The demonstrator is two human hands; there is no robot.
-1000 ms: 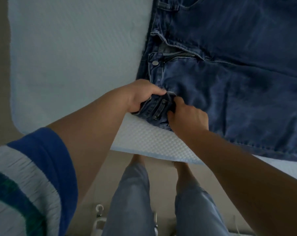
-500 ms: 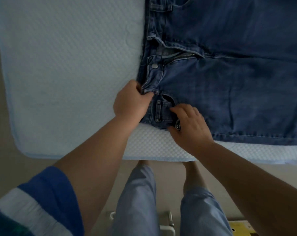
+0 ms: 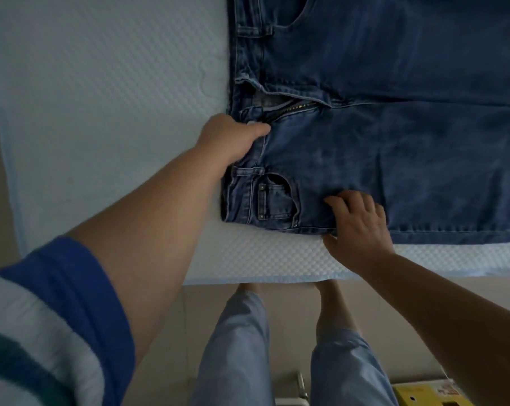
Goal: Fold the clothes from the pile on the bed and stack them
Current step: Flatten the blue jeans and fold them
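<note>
Item: we record one pair of dark blue jeans [image 3: 394, 142] spread flat on the bed [image 3: 101, 98], front side up, waistband to the left, legs running off the right edge of view.
Zip: we see the fly [image 3: 294, 106] partly open, brass teeth showing, with the waist button just beside our left thumb.
Left hand: our left hand [image 3: 233, 139] rests on the waistband near the button, thumb laid along the denim; we cannot tell whether the fingers, hidden under the hand, pinch the cloth.
Right hand: our right hand [image 3: 359, 227] presses on the near hem side of the jeans, fingers spread apart and slightly bent, thumb at the near seam; it clamps nothing.
Pocket: the coin pocket [image 3: 274, 200] lies between the two hands, near the near-left corner of the jeans.
Edges: the near seam runs close to the bed's near edge, a narrow strip of white quilted cover showing between them.
Open room: we note wide bare cover to the left of the waistband.
Floor: our legs in pale trousers [image 3: 233, 347] stand against the bed; a yellow box [image 3: 423, 395] sits at the near right.
</note>
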